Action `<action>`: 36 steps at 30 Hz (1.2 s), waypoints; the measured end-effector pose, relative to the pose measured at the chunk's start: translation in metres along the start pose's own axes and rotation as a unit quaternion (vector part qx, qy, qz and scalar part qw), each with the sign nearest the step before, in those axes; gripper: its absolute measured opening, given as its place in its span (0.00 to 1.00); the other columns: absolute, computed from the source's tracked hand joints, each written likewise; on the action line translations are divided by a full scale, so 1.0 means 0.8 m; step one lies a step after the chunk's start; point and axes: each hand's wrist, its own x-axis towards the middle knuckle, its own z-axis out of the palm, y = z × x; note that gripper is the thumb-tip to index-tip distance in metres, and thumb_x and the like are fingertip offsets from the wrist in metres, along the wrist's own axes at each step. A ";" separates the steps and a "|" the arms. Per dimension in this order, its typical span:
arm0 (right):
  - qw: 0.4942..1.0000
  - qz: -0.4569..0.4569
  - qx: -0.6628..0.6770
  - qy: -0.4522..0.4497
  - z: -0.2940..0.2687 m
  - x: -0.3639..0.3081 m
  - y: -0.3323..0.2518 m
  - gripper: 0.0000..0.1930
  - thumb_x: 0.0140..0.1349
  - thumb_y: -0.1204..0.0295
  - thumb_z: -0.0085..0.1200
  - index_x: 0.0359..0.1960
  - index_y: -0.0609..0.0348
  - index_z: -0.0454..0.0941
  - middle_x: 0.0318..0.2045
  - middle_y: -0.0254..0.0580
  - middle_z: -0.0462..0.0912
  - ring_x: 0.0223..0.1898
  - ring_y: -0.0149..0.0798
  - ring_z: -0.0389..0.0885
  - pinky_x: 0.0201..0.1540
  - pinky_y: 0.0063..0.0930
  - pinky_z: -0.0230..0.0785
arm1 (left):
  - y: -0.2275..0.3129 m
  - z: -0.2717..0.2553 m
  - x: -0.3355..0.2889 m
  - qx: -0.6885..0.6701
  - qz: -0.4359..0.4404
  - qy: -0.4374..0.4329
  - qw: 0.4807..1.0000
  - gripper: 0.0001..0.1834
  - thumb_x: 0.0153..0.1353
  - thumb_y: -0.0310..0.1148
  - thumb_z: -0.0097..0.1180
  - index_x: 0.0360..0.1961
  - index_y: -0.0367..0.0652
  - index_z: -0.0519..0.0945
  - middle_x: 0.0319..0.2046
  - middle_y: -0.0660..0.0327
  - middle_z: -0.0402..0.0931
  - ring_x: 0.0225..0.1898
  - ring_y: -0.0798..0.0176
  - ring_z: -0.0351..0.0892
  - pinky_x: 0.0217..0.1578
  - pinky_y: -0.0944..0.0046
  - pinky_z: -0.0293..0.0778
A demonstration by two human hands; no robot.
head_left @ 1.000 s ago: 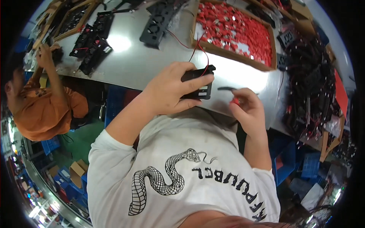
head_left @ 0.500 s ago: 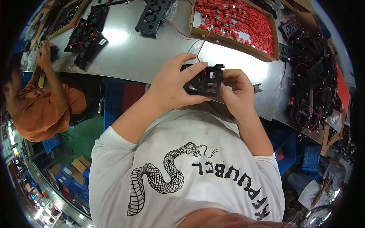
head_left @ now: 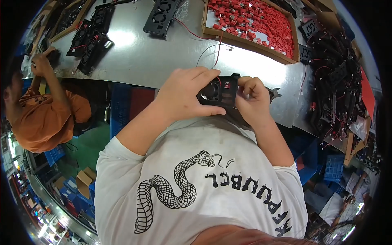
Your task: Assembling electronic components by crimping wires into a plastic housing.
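A black plastic fan housing with a round fan is held in front of my body. My left hand wraps its left side, thumb along the near edge and fingers over the far edge. My right hand has its fingers curled and pinched against the right end; whether a small part is between them is hidden. A red bit shows in a window of the housing. A red wire and a thin grey wire run out beyond my left fingers. Metal jaws of a plier-like tool stick out behind my right hand.
An open carton of red plastic parts stands at the far side of the metal table. Other black fan units lie far left. Black wired assemblies pile up at right. A co-worker in orange sits at left.
The housing has tilted and shifted slightly nearer, showing more of the fan and a red bit. The grey wire's end now lies visible on the table. My right hand moved slightly left, uncovering more tool.
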 end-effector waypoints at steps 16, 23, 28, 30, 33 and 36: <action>0.983 -0.067 -0.169 -0.037 -0.023 0.019 -0.017 0.16 0.57 0.82 0.62 0.48 0.62 0.81 0.38 0.39 0.80 0.34 0.30 0.80 0.36 0.24 0.74 | 0.002 -0.005 0.006 0.146 -0.073 -0.129 0.978 0.38 0.52 0.62 0.67 0.59 0.51 0.79 0.43 0.59 0.79 0.43 0.53 0.81 0.47 0.52 0.70; 0.936 -0.103 -0.331 -0.064 -0.008 0.030 -0.035 0.09 0.58 0.76 0.65 0.40 0.60 0.87 0.34 0.43 0.80 0.33 0.39 0.82 0.35 0.31 0.75 | 0.006 0.003 0.022 0.145 -0.077 -0.145 0.976 0.38 0.51 0.62 0.68 0.58 0.51 0.78 0.42 0.60 0.79 0.42 0.53 0.82 0.47 0.52 0.70; 0.963 -0.030 -0.263 -0.038 -0.031 0.055 -0.035 0.07 0.57 0.75 0.65 0.37 0.60 0.87 0.32 0.43 0.82 0.34 0.40 0.82 0.39 0.31 0.75 | 0.009 0.005 0.010 0.154 -0.055 -0.099 0.982 0.37 0.50 0.60 0.69 0.57 0.51 0.78 0.41 0.61 0.79 0.41 0.54 0.82 0.44 0.52 0.70; 0.959 -0.077 -0.266 0.061 -0.087 0.119 -0.002 0.08 0.60 0.73 0.65 0.40 0.60 0.87 0.34 0.42 0.84 0.37 0.38 0.84 0.41 0.31 0.75 | 0.006 0.004 0.019 0.159 -0.051 -0.090 0.982 0.37 0.50 0.59 0.69 0.57 0.51 0.78 0.40 0.62 0.79 0.40 0.54 0.81 0.43 0.52 0.70; 0.908 -0.078 -0.411 0.019 -0.151 0.200 0.033 0.15 0.64 0.66 0.62 0.48 0.61 0.86 0.42 0.48 0.87 0.44 0.46 0.85 0.50 0.36 0.76 | 0.010 0.004 0.016 0.127 -0.042 -0.094 0.987 0.36 0.50 0.59 0.69 0.55 0.49 0.79 0.39 0.60 0.79 0.40 0.53 0.81 0.43 0.51 0.70; 0.893 -0.030 -0.431 -0.125 -0.149 0.224 0.028 0.13 0.63 0.68 0.61 0.46 0.62 0.87 0.43 0.49 0.86 0.46 0.49 0.84 0.52 0.37 0.75 | 0.008 0.003 0.017 0.115 -0.064 -0.116 0.985 0.35 0.50 0.60 0.69 0.54 0.49 0.79 0.39 0.59 0.79 0.41 0.52 0.82 0.44 0.51 0.71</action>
